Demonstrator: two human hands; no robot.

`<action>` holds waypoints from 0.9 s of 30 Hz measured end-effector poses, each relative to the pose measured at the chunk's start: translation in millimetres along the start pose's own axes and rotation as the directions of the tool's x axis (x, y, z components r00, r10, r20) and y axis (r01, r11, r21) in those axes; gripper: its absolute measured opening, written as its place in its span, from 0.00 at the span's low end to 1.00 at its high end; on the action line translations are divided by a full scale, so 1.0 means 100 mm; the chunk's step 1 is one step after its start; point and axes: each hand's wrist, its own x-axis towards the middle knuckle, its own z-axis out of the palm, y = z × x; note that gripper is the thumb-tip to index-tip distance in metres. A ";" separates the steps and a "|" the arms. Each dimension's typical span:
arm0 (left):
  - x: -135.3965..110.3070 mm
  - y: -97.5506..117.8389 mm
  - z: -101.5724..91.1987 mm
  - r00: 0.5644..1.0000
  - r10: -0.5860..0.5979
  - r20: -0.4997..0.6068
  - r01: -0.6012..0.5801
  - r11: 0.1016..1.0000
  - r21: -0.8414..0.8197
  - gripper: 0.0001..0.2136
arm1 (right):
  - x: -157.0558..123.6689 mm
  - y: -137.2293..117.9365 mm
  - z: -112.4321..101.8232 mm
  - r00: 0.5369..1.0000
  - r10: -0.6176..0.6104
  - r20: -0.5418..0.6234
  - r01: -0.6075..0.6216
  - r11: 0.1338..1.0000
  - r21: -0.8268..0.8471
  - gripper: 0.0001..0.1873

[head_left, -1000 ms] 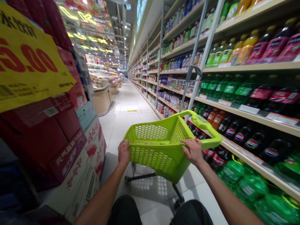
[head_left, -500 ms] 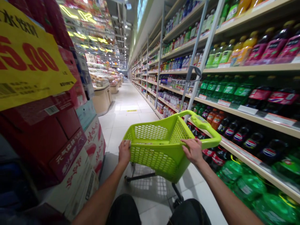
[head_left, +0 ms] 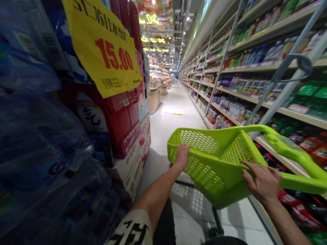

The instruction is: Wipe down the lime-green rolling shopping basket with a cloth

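Observation:
A lime-green plastic shopping cart (head_left: 212, 172) stands side-on in front of me, its perforated basket showing nothing inside from this angle. My left hand (head_left: 182, 156) is closed over the near rim, close to the basket's front corner. Further back, my right hand (head_left: 264, 180) holds the same rim beside the handle (head_left: 304, 178), fingers over the edge and thumb on the outer side. Below the basket, a dark leg with a wheel (head_left: 216, 224) rests on the tiled floor.
Shelves of bottled drinks (head_left: 235, 95) line the right side, with a grey metal pole (head_left: 274, 76) near the cart. Stacked drink cartons (head_left: 122, 126), wrapped bottles (head_left: 56, 153) and a yellow price sign (head_left: 112, 54) crowd the left. A tiled aisle (head_left: 171, 102) runs ahead.
My view has turned left, so the cart and shelves sit further right and more wrapped bottles show. The left hand is now slightly inward from the front corner; both hands stay on the rim.

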 end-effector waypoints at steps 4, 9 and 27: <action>-0.03 0.52 0.30 0.937 0.331 0.114 -0.322 0.943 -0.087 0.20 | 0.04 -0.06 0.02 0.998 -0.060 -0.030 0.060 0.998 -0.020 0.21; 0.05 0.31 0.19 0.976 0.202 0.080 -0.195 0.978 -0.078 0.19 | 0.05 -0.07 0.05 0.993 -0.109 -0.052 0.109 0.994 0.005 0.21; -0.07 -0.41 0.03 0.988 -0.088 -0.129 0.070 0.988 -0.137 0.24 | 0.03 -0.02 -0.10 0.997 -0.028 0.067 0.027 0.999 0.024 0.18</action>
